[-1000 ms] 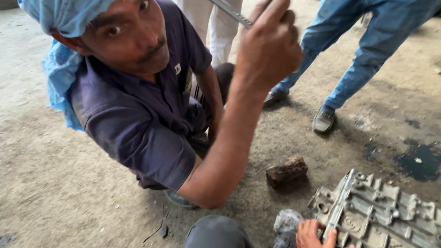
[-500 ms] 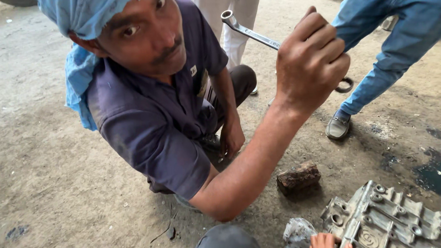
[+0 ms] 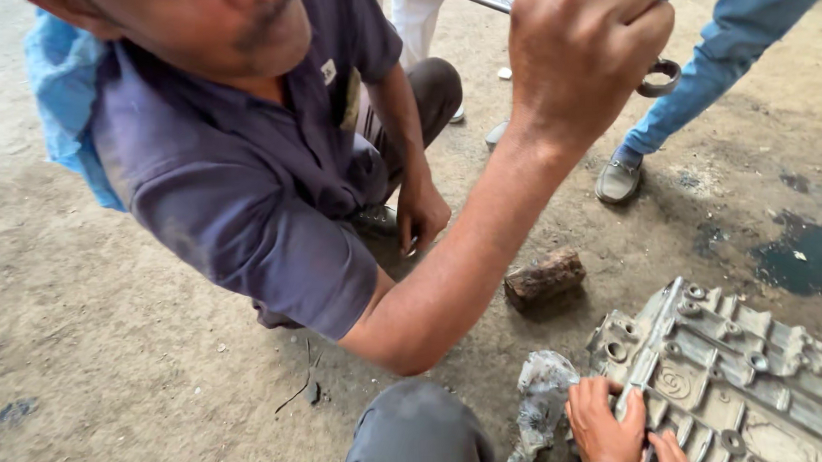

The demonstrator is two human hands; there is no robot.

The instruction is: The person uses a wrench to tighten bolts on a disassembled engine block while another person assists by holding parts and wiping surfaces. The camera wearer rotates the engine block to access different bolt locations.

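Head view: grey cast-metal housing [image 3: 731, 374] lies flat on the dirt floor [image 3: 112, 364] at the lower right, ribbed face up, bolt bosses along its rim. Looks heavy, rigid, probably oily; best gripped by the outer rim or a thick rib. The wearer's hand [image 3: 609, 426], which one I cannot tell, rests at its near-left edge, fingers curled over a slim metal bar [image 3: 652, 359] lying across the casting; a second hand barely shows at the bottom edge, state unclear. Crumpled plastic wrap [image 3: 543, 396] touches that same edge. A rusty block [image 3: 544, 279] sits just beyond. A crouching co-worker's raised fist [image 3: 588, 48] clamps a ring spanner [image 3: 658, 77] overhead, forearm crossing the approach. Dark oil patch [image 3: 805, 255] far right.
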